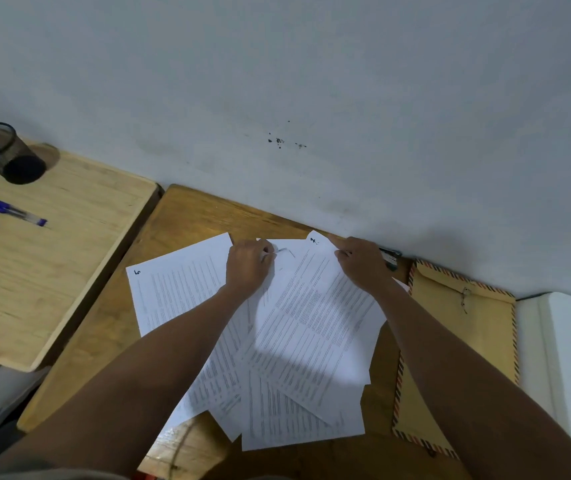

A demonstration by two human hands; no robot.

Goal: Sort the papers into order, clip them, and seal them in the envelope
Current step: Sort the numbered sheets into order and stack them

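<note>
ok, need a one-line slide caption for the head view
Both hands, left and right, sorting fanned printed papers on a wooden desk, brown envelope waiting alongside.

A pale grey-white wall [311, 81] fills the upper view, marked by a few small dark specks [278, 141]. Against it stands a brown wooden worktop [187, 220], with a lighter wooden worktop [52, 254] just beside it on the left.

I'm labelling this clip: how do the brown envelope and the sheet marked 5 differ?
The envelope is tan with a striped border; the sheet marked 5 is white with printed lines. The envelope lies alone on the right; the sheet lies left, overlapped by other papers, with the left hand above it. Both lie flat on the desk.
</note>
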